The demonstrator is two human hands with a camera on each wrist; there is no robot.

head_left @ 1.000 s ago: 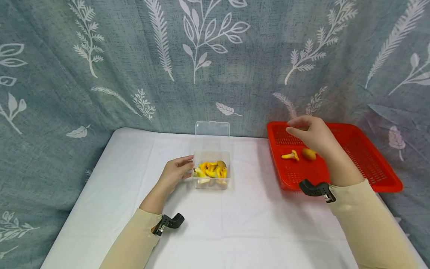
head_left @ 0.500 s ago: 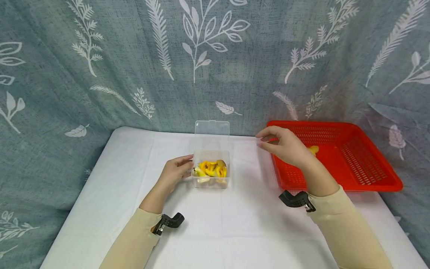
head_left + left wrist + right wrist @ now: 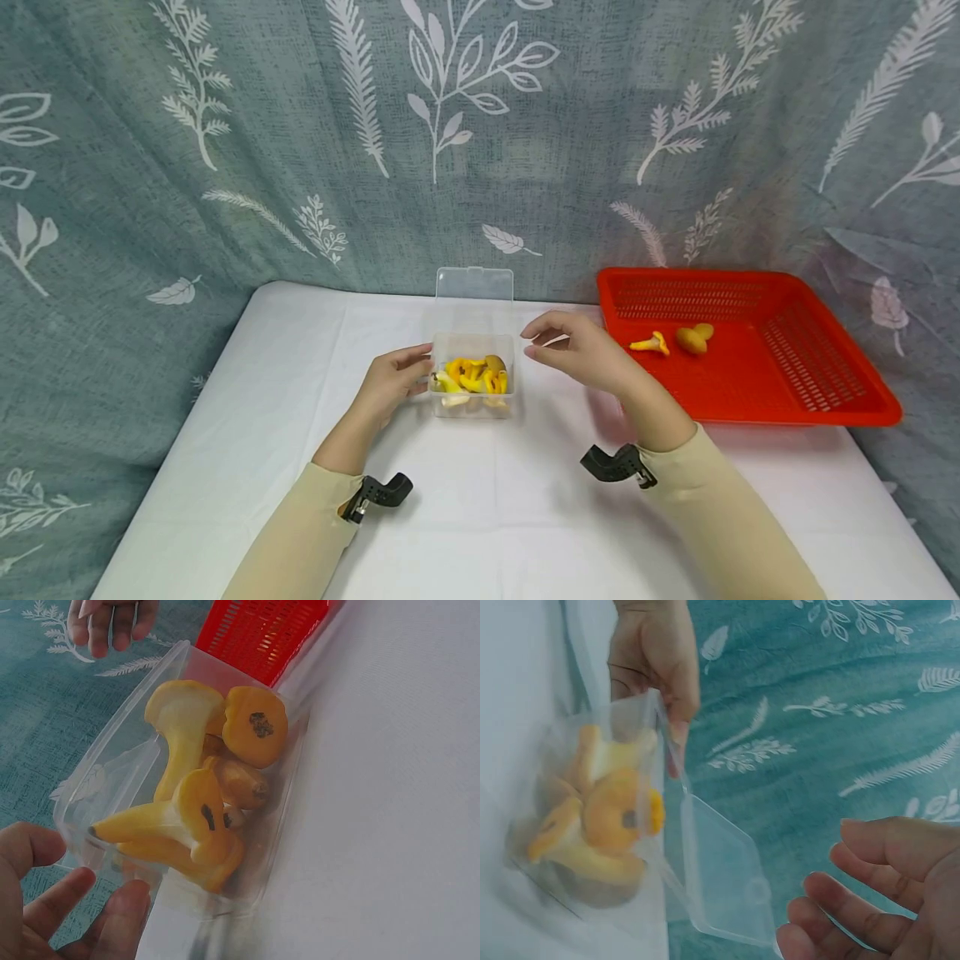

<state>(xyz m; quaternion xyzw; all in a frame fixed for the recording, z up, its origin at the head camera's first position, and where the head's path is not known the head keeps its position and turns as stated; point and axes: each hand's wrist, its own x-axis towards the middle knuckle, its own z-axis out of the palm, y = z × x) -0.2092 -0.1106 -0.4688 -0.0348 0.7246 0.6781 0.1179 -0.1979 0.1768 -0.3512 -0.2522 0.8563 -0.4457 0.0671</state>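
Note:
A clear plastic box (image 3: 472, 406) stands on the white cloth with its transparent lid (image 3: 474, 285) raised at the back. Several yellow mushrooms (image 3: 184, 735) lie in it, with dark patches on some. My left hand (image 3: 392, 384) rests its fingertips against the box's left wall, fingers loosely bent. To the right of the box hovers my right hand (image 3: 573, 350), and the right wrist view finds nothing between its relaxed, slightly bent fingers (image 3: 832, 900). A trumpet-shaped yellow mushroom (image 3: 651, 343) and two rounder, browner mushrooms (image 3: 691, 340) lie in the red basket (image 3: 750, 383).
The red perforated basket occupies the right side of the table (image 3: 300, 358). Behind the table hangs a grey-green curtain (image 3: 300, 125) with white leaf prints. A black wrist mount (image 3: 615, 464) sits on each sleeve.
My right hand has moved left from over the basket to beside the box, uncovering the mushrooms in the basket. My left hand stays at the box.

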